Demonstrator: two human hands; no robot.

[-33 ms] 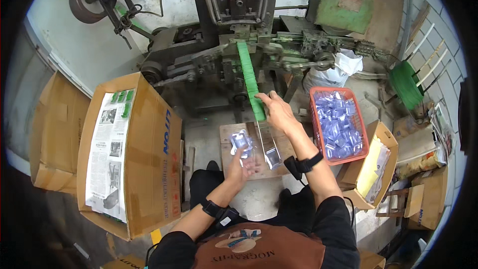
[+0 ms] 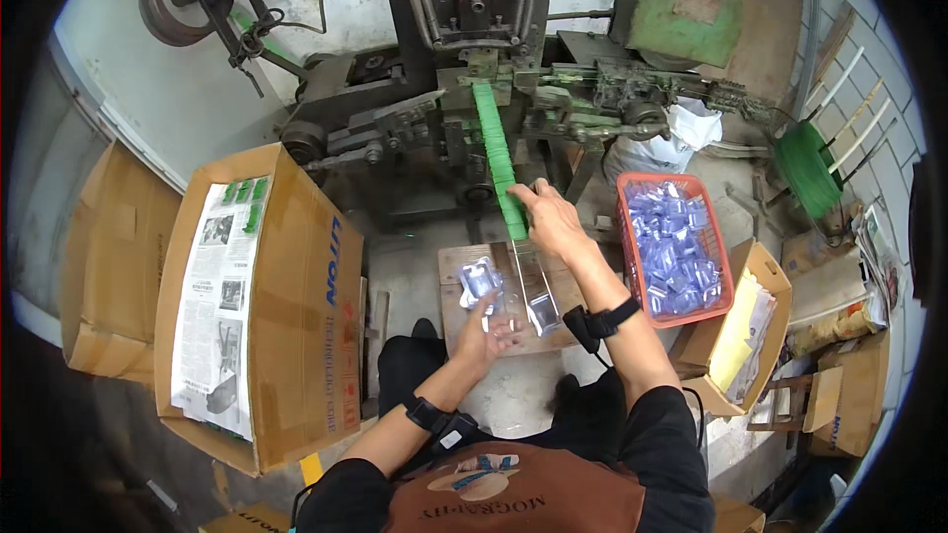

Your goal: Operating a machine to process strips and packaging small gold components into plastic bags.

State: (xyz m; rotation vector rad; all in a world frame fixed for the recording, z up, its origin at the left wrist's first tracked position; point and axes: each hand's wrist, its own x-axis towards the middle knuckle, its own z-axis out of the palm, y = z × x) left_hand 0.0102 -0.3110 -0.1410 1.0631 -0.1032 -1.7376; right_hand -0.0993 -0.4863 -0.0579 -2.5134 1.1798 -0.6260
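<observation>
A long row of thin green pieces (image 2: 494,143) lies in a narrow metal rail (image 2: 528,276) that slopes from the machine toward me. My right hand (image 2: 553,224) is closed at the near end of the row, its index finger on the green pieces; its thumb is largely hidden. Over a wooden board (image 2: 459,259), my left hand (image 2: 482,338) is palm up with its fingers apart, slightly blurred. Just beyond it rest a few clear plastic pieces (image 2: 479,278), close to the thumb. Another clear piece (image 2: 542,314) sits at the rail's lower end.
A dark machine (image 2: 459,0) with side arms stands ahead, a green rounded guard (image 2: 681,5) at its right. To my right are a red basket (image 2: 729,281) of bluish clear plastic pieces and an open carton (image 2: 775,281). A large cardboard box (image 2: 296,336) topped with newspaper stands left.
My left hand has shifted slightly right and its fingers have spread a little beside the clear pieces. My right hand stays at the green row.
</observation>
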